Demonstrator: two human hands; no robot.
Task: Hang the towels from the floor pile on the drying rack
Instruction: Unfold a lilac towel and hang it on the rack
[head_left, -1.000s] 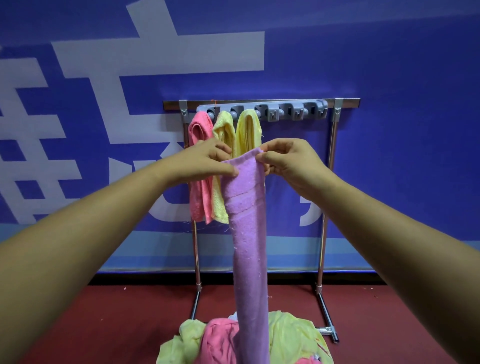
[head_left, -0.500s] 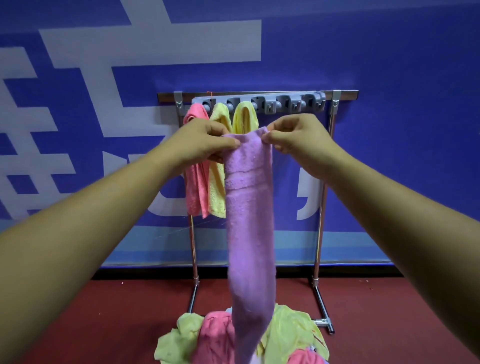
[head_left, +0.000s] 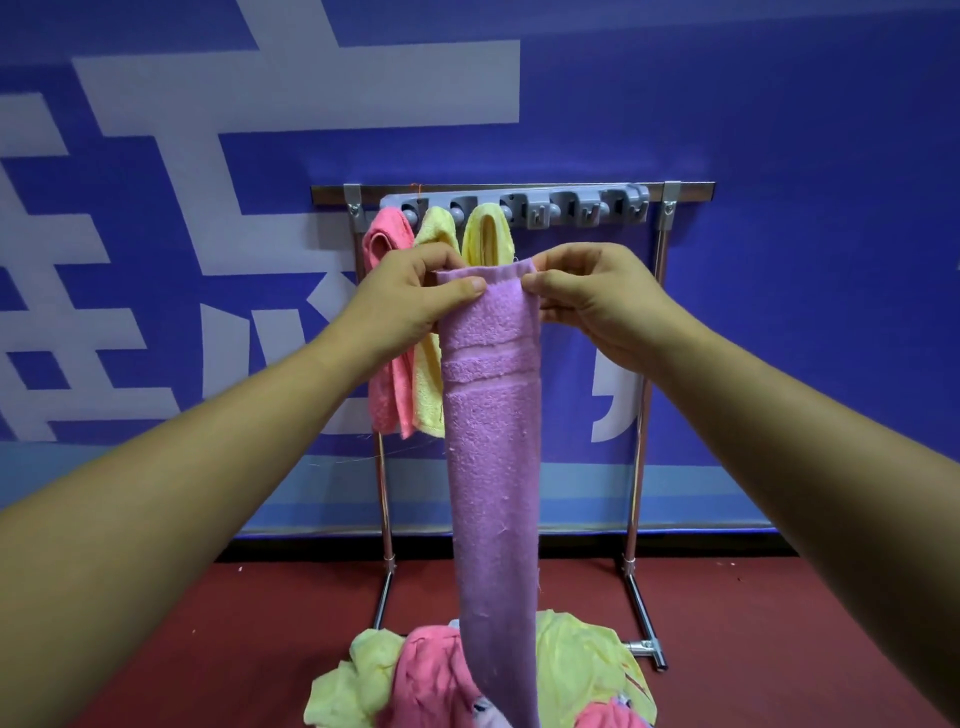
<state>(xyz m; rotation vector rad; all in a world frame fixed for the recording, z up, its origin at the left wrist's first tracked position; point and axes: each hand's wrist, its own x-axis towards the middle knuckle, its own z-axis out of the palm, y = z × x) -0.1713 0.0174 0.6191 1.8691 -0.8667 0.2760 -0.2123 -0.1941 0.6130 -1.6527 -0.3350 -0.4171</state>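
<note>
A long purple towel (head_left: 493, 441) hangs straight down in front of me. My left hand (head_left: 410, 301) pinches its top left corner and my right hand (head_left: 592, 296) pinches the top right corner, holding the top edge flat. Behind it stands the drying rack (head_left: 644, 415), whose grey clip bar (head_left: 571, 208) holds a pink towel (head_left: 384, 374) and two yellow towels (head_left: 431, 384), side by side at its left end. The clips to the right hold nothing. On the floor below lies the pile of pink and yellow towels (head_left: 576, 670).
A blue wall banner (head_left: 779, 312) with white characters stands right behind the rack. The floor (head_left: 208, 649) is dark red. The rack's metal feet (head_left: 644, 644) reach forward on either side of the pile.
Both hands have spread the purple towel's top edge from a bunched tip to a flat, wider edge. The towel still hangs at about the same height before the rack.
</note>
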